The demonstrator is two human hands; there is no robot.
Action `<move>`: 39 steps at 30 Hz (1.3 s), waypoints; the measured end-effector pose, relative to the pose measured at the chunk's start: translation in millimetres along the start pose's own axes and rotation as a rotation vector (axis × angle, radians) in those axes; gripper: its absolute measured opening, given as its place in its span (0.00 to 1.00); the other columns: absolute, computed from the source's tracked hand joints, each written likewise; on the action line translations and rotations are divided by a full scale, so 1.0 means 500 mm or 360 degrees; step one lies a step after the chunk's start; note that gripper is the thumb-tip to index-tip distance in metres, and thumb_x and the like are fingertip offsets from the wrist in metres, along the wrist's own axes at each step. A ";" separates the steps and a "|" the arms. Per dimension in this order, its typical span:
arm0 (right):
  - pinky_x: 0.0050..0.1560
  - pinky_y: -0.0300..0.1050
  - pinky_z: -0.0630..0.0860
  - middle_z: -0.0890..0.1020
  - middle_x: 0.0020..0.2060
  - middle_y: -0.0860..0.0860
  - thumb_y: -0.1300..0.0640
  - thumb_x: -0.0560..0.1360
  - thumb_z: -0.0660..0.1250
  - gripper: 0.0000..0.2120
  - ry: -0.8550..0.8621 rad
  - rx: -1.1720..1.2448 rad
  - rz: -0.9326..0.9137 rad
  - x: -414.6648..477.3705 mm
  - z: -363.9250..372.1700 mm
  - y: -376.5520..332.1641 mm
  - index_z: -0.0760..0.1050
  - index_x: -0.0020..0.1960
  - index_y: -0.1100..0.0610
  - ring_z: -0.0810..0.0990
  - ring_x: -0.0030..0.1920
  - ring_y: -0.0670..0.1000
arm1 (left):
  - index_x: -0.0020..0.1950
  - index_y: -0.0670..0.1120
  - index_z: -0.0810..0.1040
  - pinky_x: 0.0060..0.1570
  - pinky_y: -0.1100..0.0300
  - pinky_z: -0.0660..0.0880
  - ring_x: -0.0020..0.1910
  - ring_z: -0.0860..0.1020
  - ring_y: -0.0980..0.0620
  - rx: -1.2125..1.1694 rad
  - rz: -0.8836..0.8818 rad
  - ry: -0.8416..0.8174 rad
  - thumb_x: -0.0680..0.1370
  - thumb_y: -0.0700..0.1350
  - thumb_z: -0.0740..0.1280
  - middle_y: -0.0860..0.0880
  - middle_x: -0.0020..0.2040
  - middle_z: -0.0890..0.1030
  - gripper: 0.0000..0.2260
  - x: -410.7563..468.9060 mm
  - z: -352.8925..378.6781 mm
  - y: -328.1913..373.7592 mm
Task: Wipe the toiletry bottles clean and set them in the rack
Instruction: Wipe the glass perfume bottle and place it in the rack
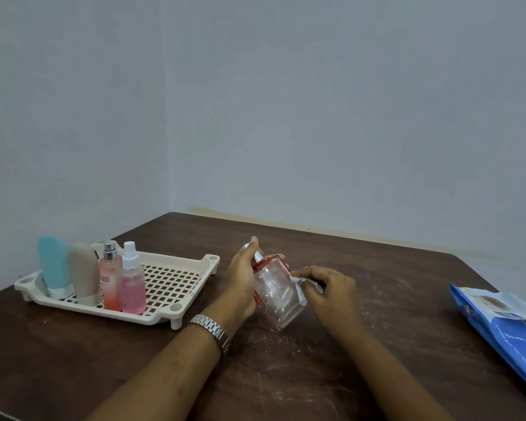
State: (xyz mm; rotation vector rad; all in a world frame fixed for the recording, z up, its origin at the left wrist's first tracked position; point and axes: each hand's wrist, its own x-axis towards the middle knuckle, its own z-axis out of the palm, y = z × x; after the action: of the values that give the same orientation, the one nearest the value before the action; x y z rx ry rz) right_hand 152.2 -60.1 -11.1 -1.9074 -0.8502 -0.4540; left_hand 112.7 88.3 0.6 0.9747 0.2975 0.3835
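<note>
At the worktop's [377,284] left, a cream rack [176,279] is holding a blue tube [53,264], beige tube [84,273], orange-pink spray [110,281] and pink spray [131,285], all upright. Just right of it, the left hand's [240,287] grip is clamping a tilted clear glass bottle [278,294]. The right hand's [328,291] grip is pinching a white wipe [298,287] against the bottle's side. A blue pack [504,329] is lying far right.

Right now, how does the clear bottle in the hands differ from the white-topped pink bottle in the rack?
The clear square bottle looks empty and is tilted, gripped by the left hand; the white-topped pink bottle holds pink liquid and stands upright in the rack. One is boxy, the other round. Both are see-through.
</note>
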 end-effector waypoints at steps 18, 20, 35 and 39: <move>0.41 0.25 0.70 0.80 0.41 0.42 0.64 0.74 0.68 0.11 0.0310 -0.0015 -0.0185 0.003 0.008 -0.014 0.81 0.53 0.53 0.77 0.43 0.38 | 0.49 0.41 0.74 0.45 0.54 0.76 0.42 0.78 0.47 0.0420 0.0464 -0.0451 0.77 0.57 0.58 0.40 0.45 0.78 0.20 -0.034 0.034 -0.011; 0.46 0.30 0.73 0.81 0.43 0.43 0.65 0.73 0.68 0.11 0.0285 -0.0028 -0.0219 0.003 0.010 -0.018 0.82 0.52 0.52 0.78 0.46 0.39 | 0.52 0.41 0.75 0.45 0.53 0.76 0.41 0.79 0.47 0.0381 0.0430 -0.0473 0.75 0.60 0.56 0.42 0.43 0.80 0.23 -0.034 0.034 -0.012; 0.44 0.24 0.70 0.81 0.42 0.43 0.68 0.71 0.68 0.11 0.0159 -0.0124 -0.0302 0.005 0.001 -0.019 0.82 0.48 0.54 0.78 0.44 0.39 | 0.39 0.44 0.78 0.40 0.55 0.75 0.34 0.78 0.49 0.0260 0.0402 -0.0315 0.70 0.68 0.52 0.46 0.32 0.80 0.30 -0.018 0.033 -0.030; 0.47 0.26 0.68 0.82 0.45 0.45 0.62 0.71 0.70 0.09 0.0048 -0.0192 -0.0473 -0.004 0.012 -0.045 0.82 0.50 0.53 0.78 0.47 0.42 | 0.37 0.43 0.76 0.36 0.58 0.76 0.32 0.78 0.49 0.0175 0.0330 -0.0292 0.74 0.69 0.46 0.46 0.31 0.80 0.33 -0.016 0.031 -0.023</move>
State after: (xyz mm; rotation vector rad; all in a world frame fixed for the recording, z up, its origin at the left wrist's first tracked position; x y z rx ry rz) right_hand 134.5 -49.1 -1.1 -1.8840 -1.1139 -0.7261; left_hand 114.1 67.4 -0.5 1.1451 0.0510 0.4665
